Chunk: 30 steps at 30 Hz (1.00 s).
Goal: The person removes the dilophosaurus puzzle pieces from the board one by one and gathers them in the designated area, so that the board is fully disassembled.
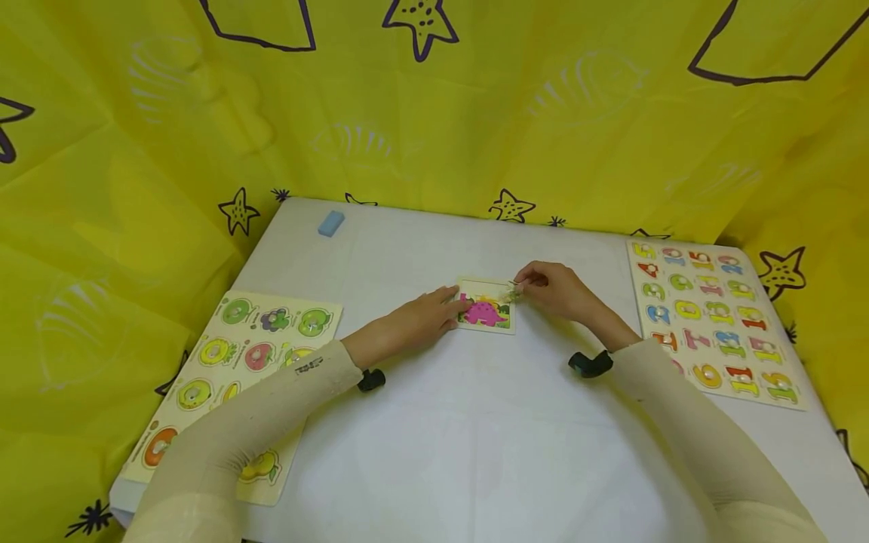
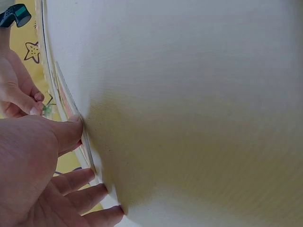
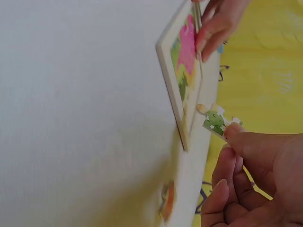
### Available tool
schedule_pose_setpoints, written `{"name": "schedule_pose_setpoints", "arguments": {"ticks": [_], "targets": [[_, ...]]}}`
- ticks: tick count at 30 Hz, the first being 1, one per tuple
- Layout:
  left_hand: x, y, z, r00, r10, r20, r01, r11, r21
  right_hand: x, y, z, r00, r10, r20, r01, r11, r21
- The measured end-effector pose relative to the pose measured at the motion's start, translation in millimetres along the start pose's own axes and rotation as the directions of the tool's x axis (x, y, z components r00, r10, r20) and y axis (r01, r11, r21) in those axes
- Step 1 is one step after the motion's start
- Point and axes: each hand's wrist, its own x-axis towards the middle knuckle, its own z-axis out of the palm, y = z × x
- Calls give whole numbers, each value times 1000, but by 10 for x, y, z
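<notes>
A small framed jigsaw puzzle with a pink dinosaur lies flat near the middle of the table; its upper right part is bare wood. At its left edge rests my left hand, the index finger reaching over the frame and the thumb against the near side. In the left wrist view, the other fingers are extended down to the tabletop. My right hand pinches a green jigsaw piece with white flowers between thumb and forefinger. This piece is held at the frame's upper right corner, tilted and raised above it.
To the left lies a wooden fruit puzzle board, partly covered by my left sleeve. A number puzzle board lies on the right. Near the back left edge is a blue block. A yellow curtain hangs behind the white table.
</notes>
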Motion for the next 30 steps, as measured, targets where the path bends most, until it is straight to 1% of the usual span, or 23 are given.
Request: {"name": "schedule_pose_setpoints", "arguments": {"ticks": [7,10,14,17,22,26,30], "targets": [[7,6,5,1000,-8,10,8,1000,6,-185,135,-328,999,9,-31,-8,999,53],[-1,11,-6,1000,-6,12,6,1000,4,-290,221,-471,999,16,-50,-14,999,36],[-12,16,-21,1000,-2,15,2,1000,3,-421,346,-660,996,70,-53,-71,997,-7],[-11,14,-19,1000,0,16,0,1000,10,-501,459,-810,992,123,-31,-124,992,-37],[7,6,-1,1000,-2,14,2,1000,14,-606,647,-1004,979,201,34,-198,978,-67],[7,5,0,1000,-3,10,2,1000,14,-628,803,-1065,971,226,76,-218,971,-99],[3,8,-5,1000,-2,13,2,1000,8,-625,897,-1067,967,238,96,-226,967,-119]]}}
